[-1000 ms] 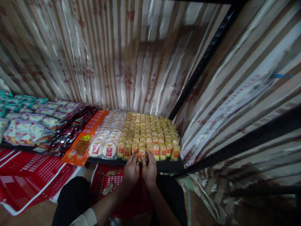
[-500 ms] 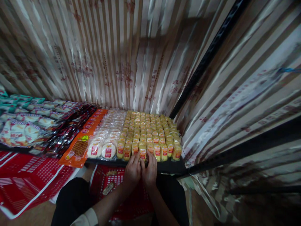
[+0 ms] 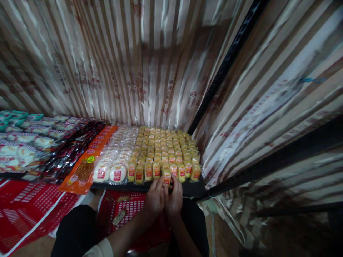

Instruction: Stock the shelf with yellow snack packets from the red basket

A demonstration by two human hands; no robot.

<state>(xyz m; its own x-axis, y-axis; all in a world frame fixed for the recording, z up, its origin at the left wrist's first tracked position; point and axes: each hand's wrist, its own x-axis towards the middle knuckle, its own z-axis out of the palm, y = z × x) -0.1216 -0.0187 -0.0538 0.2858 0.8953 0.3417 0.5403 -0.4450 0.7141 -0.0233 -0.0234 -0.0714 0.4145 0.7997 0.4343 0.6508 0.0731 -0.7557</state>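
Note:
My left hand (image 3: 155, 198) and my right hand (image 3: 173, 197) are side by side at the front edge of the black shelf (image 3: 191, 191). Between their fingertips is a small yellow cake (image 3: 166, 177) in clear wrap with a red-and-white label, upright and slightly nearer to me than its neighbours. Both hands have their fingers closed around its sides. Matching wrapped cakes (image 3: 157, 169) stand in tight rows to both sides and behind. Left of them lie rows of round white wrapped pastries (image 3: 118, 174) with red labels.
An orange snack bag (image 3: 84, 171) overhangs the shelf's front edge, beside dark shiny packets (image 3: 64, 162) and white packets (image 3: 17, 155). Red baskets (image 3: 29, 210) (image 3: 131, 205) are below. Striped printed sheeting (image 3: 150, 71) hangs behind, with a black post (image 3: 211, 92) at right.
Both hands have shifted one column to the right along the front row. The cake previously between them now stands free in the row. The view has turned slightly right.

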